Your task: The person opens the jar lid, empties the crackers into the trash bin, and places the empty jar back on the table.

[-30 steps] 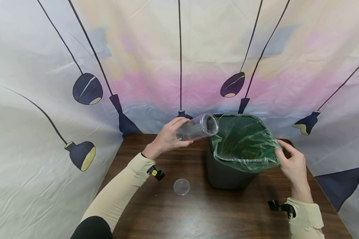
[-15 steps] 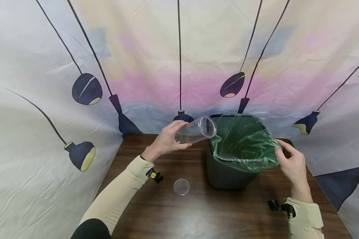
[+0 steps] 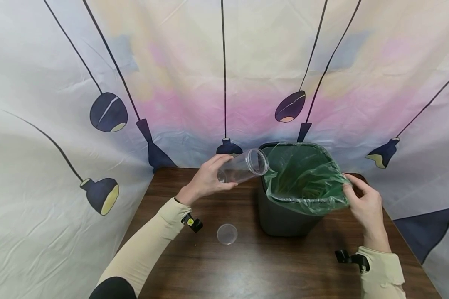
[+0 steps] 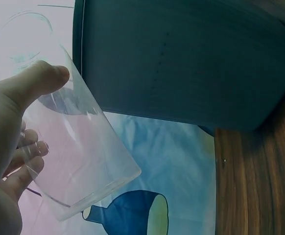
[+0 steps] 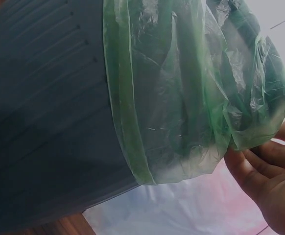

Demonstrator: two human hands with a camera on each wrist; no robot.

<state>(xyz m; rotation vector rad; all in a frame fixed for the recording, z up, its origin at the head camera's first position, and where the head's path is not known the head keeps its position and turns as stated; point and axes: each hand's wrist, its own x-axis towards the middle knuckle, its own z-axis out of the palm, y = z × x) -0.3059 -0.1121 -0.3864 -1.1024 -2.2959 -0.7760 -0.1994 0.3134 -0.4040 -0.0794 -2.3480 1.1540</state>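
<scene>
My left hand (image 3: 206, 179) grips a clear plastic jar (image 3: 242, 167), thumb below and fingers above in the head view. The jar lies tilted, its open mouth facing right at the bin's left rim. Through its wall (image 4: 83, 156) the backdrop shows in the left wrist view. A dark grey trash bin (image 3: 288, 220) stands upright, lined with a thin green bag (image 3: 304, 178) folded over its rim. My right hand (image 3: 367, 205) pinches the bag's edge at the right rim. In the right wrist view the bag (image 5: 169, 98) bunches toward those fingers (image 5: 248, 171).
A clear round lid (image 3: 227, 234) lies flat on the dark wooden table (image 3: 247, 270), left of the bin. Behind the table hangs a cloth backdrop (image 3: 187, 54) printed with lamps.
The jar and my left hand have shifted slightly left and down, so the mouth no longer overlaps as much of the bin. The right hand and bag stay put.
</scene>
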